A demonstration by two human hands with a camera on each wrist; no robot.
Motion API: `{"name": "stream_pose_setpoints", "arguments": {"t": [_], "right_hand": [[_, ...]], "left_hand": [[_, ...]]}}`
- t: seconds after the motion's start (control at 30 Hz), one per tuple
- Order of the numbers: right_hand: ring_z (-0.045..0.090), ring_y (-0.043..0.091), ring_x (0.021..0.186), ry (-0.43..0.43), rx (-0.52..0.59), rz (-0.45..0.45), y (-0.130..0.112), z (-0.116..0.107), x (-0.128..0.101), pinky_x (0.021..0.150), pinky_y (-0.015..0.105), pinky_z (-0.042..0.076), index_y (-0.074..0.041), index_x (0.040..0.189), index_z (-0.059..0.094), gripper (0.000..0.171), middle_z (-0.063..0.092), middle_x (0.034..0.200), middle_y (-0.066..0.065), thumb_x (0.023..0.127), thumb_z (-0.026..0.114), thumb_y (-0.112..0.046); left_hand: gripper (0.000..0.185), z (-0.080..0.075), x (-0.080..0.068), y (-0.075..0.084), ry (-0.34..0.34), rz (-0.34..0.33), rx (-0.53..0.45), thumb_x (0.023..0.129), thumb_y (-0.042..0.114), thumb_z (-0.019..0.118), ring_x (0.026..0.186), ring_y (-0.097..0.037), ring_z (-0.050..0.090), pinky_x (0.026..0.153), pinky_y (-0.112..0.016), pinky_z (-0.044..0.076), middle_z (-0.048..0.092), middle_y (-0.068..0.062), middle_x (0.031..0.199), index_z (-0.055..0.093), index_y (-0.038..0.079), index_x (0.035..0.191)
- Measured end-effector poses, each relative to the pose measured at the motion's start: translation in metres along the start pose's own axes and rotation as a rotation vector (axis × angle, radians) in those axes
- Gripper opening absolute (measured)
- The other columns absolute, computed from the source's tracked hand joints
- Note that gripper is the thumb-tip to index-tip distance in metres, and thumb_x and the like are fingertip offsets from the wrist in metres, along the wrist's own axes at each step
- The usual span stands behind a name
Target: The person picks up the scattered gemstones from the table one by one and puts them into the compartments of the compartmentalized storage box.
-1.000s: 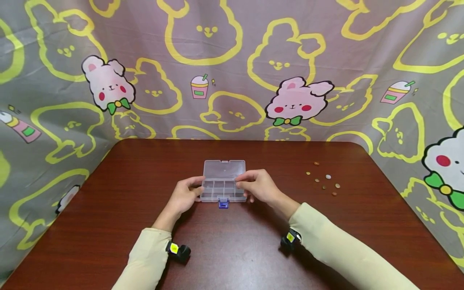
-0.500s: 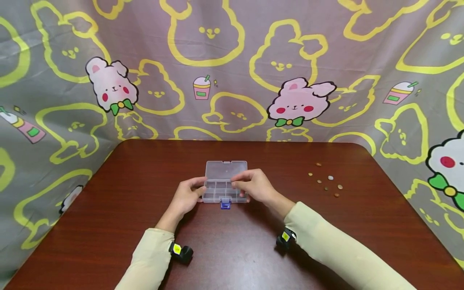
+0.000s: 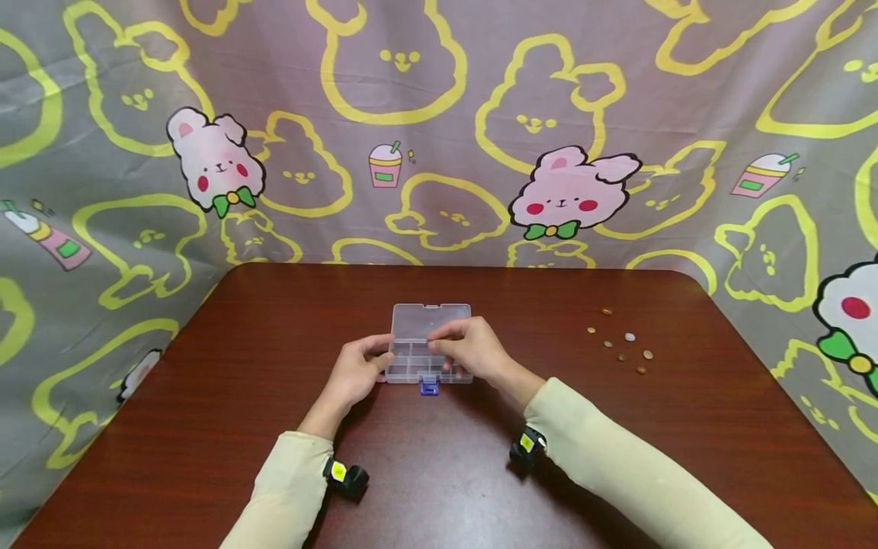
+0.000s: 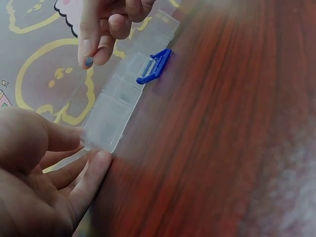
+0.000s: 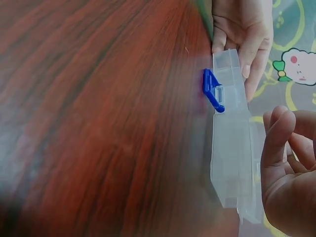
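Bluish bit [image 4: 89, 61]: because it is tiny, our right hand [image 3: 475, 352] pinches it, held just above the box [image 3: 417, 364].
Box: on the table [image 3: 439, 450], lid [image 3: 413, 320] open; our left hand [image 3: 352, 374] grips one end, likely for steadiness.
Pebbles [image 3: 629, 337]: scattered rightward, perhaps leaving us working room.

1. A grey-mauve printed fabric backdrop [image 3: 446, 141] hangs behind the table and along both its sides, lightly creased, pinker at the upper middle and greyer at left.
2. Its print shows thick yellow animal-head outlines [image 3: 328, 69], white-and-pink rabbit heads with red cheeks and green bows [image 3: 572, 191], and pink lidded drink cups with green straws [image 3: 386, 168].
3. A dark reddish-brown wood-grain table [image 3: 171, 427] has rounded far corners.
4. A pale patch of reflected light [image 3: 446, 496] lies on its near part.
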State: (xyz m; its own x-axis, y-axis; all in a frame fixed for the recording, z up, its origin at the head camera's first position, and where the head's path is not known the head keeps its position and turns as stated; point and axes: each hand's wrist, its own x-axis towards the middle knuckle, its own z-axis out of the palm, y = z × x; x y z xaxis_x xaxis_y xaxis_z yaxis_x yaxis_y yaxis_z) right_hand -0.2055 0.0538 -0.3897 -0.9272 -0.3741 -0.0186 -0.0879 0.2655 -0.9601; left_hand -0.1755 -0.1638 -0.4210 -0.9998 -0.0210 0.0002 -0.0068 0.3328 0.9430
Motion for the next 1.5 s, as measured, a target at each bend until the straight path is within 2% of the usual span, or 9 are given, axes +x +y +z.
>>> {"name": "stream_pose_setpoints", "arguments": {"t": [0.3, 0.67, 0.8, 1.2, 1.5], "right_hand": [[0.058, 0.015, 0.051, -0.010, -0.018, -0.011, -0.004, 0.012, 0.008, 0.040, 0.024, 0.047, 0.001, 0.105, 0.076, 0.016, 0.070, 0.084, 0.024, 0.091, 0.073, -0.005], [0.057, 0.015, 0.050, -0.040, -0.042, -0.014, -0.008, 0.022, 0.016, 0.040, 0.026, 0.047, 0.002, 0.105, 0.074, 0.015, 0.072, 0.087, 0.019, 0.091, 0.072, -0.004], [0.056, 0.015, 0.048, -0.038, -0.052, -0.004, -0.011, 0.025, 0.020, 0.040, 0.025, 0.047, 0.001, 0.104, 0.075, 0.015, 0.072, 0.084, 0.017, 0.091, 0.073, -0.005], [0.052, 0.014, 0.043, -0.044, -0.144, -0.024, -0.013, 0.035, 0.028, 0.036, 0.024, 0.044, -0.001, 0.098, 0.076, 0.010, 0.068, 0.074, 0.023, 0.090, 0.073, -0.005], [0.052, 0.014, 0.043, -0.064, -0.188, -0.020, -0.015, 0.038, 0.031, 0.037, 0.025, 0.045, -0.003, 0.097, 0.077, 0.008, 0.066, 0.064, 0.015, 0.090, 0.073, -0.005]], "left_hand": [[0.035, 0.000, 0.000, 0.001, 0.006, 0.011, -0.002, 0.095, -0.006, 0.062, 0.080, -0.021, 0.064, 0.063, -0.030, 0.058, 0.065, -0.025, 0.120, 0.063, -0.005, 0.129], [0.034, 0.002, 0.000, 0.001, 0.011, 0.025, -0.012, 0.094, -0.007, 0.062, 0.075, -0.020, 0.063, 0.060, -0.028, 0.057, 0.066, -0.025, 0.117, 0.064, -0.006, 0.128], [0.034, 0.002, 0.001, 0.000, 0.014, 0.040, -0.005, 0.093, -0.008, 0.062, 0.076, -0.020, 0.064, 0.060, -0.029, 0.057, 0.066, -0.026, 0.117, 0.064, -0.007, 0.127], [0.033, 0.003, 0.001, 0.000, 0.019, 0.069, 0.010, 0.092, -0.008, 0.063, 0.071, -0.019, 0.063, 0.057, -0.025, 0.055, 0.067, -0.024, 0.113, 0.065, -0.008, 0.125], [0.033, 0.003, 0.002, -0.003, 0.021, 0.073, 0.017, 0.092, -0.008, 0.063, 0.072, -0.020, 0.064, 0.057, -0.025, 0.054, 0.068, -0.023, 0.112, 0.065, -0.007, 0.125]]}}
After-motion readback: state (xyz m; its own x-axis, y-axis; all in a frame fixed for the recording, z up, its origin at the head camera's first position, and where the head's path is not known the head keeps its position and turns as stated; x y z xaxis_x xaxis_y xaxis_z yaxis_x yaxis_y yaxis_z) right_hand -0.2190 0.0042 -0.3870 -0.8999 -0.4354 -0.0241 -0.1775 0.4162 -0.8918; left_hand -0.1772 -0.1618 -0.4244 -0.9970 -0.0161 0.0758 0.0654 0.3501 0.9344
